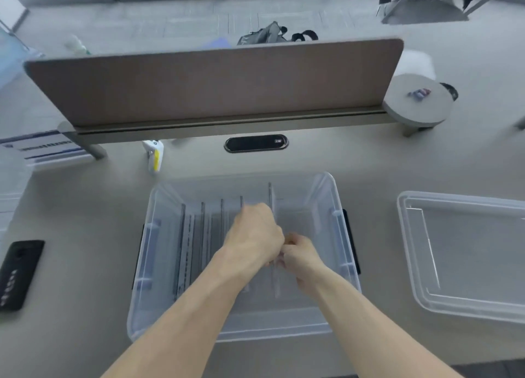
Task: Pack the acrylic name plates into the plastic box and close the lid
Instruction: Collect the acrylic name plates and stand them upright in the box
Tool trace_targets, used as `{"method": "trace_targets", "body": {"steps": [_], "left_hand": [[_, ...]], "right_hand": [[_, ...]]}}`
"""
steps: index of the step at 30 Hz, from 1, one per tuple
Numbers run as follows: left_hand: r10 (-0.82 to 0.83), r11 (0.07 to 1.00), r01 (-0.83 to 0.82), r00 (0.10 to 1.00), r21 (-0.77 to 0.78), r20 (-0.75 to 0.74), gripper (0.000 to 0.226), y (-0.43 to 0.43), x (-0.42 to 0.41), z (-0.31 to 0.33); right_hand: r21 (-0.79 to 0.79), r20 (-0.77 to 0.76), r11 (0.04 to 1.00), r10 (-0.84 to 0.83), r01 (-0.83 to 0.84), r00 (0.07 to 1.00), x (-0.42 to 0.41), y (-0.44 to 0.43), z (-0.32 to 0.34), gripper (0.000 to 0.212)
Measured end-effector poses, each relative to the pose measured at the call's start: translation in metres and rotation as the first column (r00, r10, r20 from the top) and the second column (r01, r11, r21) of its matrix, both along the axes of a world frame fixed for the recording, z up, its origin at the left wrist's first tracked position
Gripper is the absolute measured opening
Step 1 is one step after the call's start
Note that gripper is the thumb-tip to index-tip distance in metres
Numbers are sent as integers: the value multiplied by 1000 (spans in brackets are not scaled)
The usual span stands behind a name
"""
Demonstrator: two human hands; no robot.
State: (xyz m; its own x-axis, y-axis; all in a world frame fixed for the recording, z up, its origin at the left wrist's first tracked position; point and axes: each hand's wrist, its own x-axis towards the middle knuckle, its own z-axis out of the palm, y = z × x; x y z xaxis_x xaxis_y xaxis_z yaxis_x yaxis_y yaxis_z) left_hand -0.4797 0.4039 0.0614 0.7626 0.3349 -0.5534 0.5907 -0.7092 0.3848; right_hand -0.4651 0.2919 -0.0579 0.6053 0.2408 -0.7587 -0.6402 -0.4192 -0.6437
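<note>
Head view: two bare forearms come in from the bottom edge and meet over the clear plastic box (338, 207), which sits open on the grey desk (85, 221). Left hand (254, 235) is curled knuckles-up inside the box, fingers closed around the top edge of an upright acrylic name plate (271, 195). Right hand (301, 259) is just beside it, touching or nearly so, fingers pinched on the near part of the same plate, as far as blur lets me tell. Left of the hands, inside the box, a row of further name plates (193, 235) stands on edge, running away from the camera, packed side by side in the box's left half. Box space right of the hands looks bare. Lid (460, 252) lies flat on the desk well off to the right of the right hand, apart from the box. Far left of the left hand, a black phone (20, 272) lies on the desk. Beyond the hands, past the box's far wall, a white-and-yellow device (154, 157), a black oval desk grommet (255, 143), then a brown divider panel (213, 85) standing upright.
</note>
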Motion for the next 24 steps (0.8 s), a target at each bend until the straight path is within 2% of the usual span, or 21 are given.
{"method": "trace_targets", "body": {"steps": [2,6,10,13,17,20,22,24], "left_hand": [[15,1000,-14,1000,15,-5,19,-3,-2,-20],[18,998,-16,1000,67,-18,18,-10,-5,-55],[1,994,2,1000,113,-24,23,-9,-1,-81],[-8,988,5,1000,155,23,24,-6,3,-91],[-18,981,3,997,193,72,23,0,4,-95],[-2,981,-15,996,195,84,25,6,1,-100],[2,980,-22,995,199,97,27,9,0,-102],[-14,980,-5,995,197,94,27,9,0,-102]], "right_hand": [[-42,2,999,26,-26,1000,1,4,-10,72],[-89,-16,994,56,-57,998,9,12,-30,82],[-127,-10,990,67,-68,998,12,15,-48,76],[-144,-11,987,71,-72,997,9,19,-58,63],[-127,-13,987,96,-97,995,9,25,-87,55],[-55,0,994,94,-94,996,6,30,-79,66],[-41,1,997,70,-70,998,4,31,-77,84],[-38,14,997,61,-61,998,3,31,-74,92]]}}
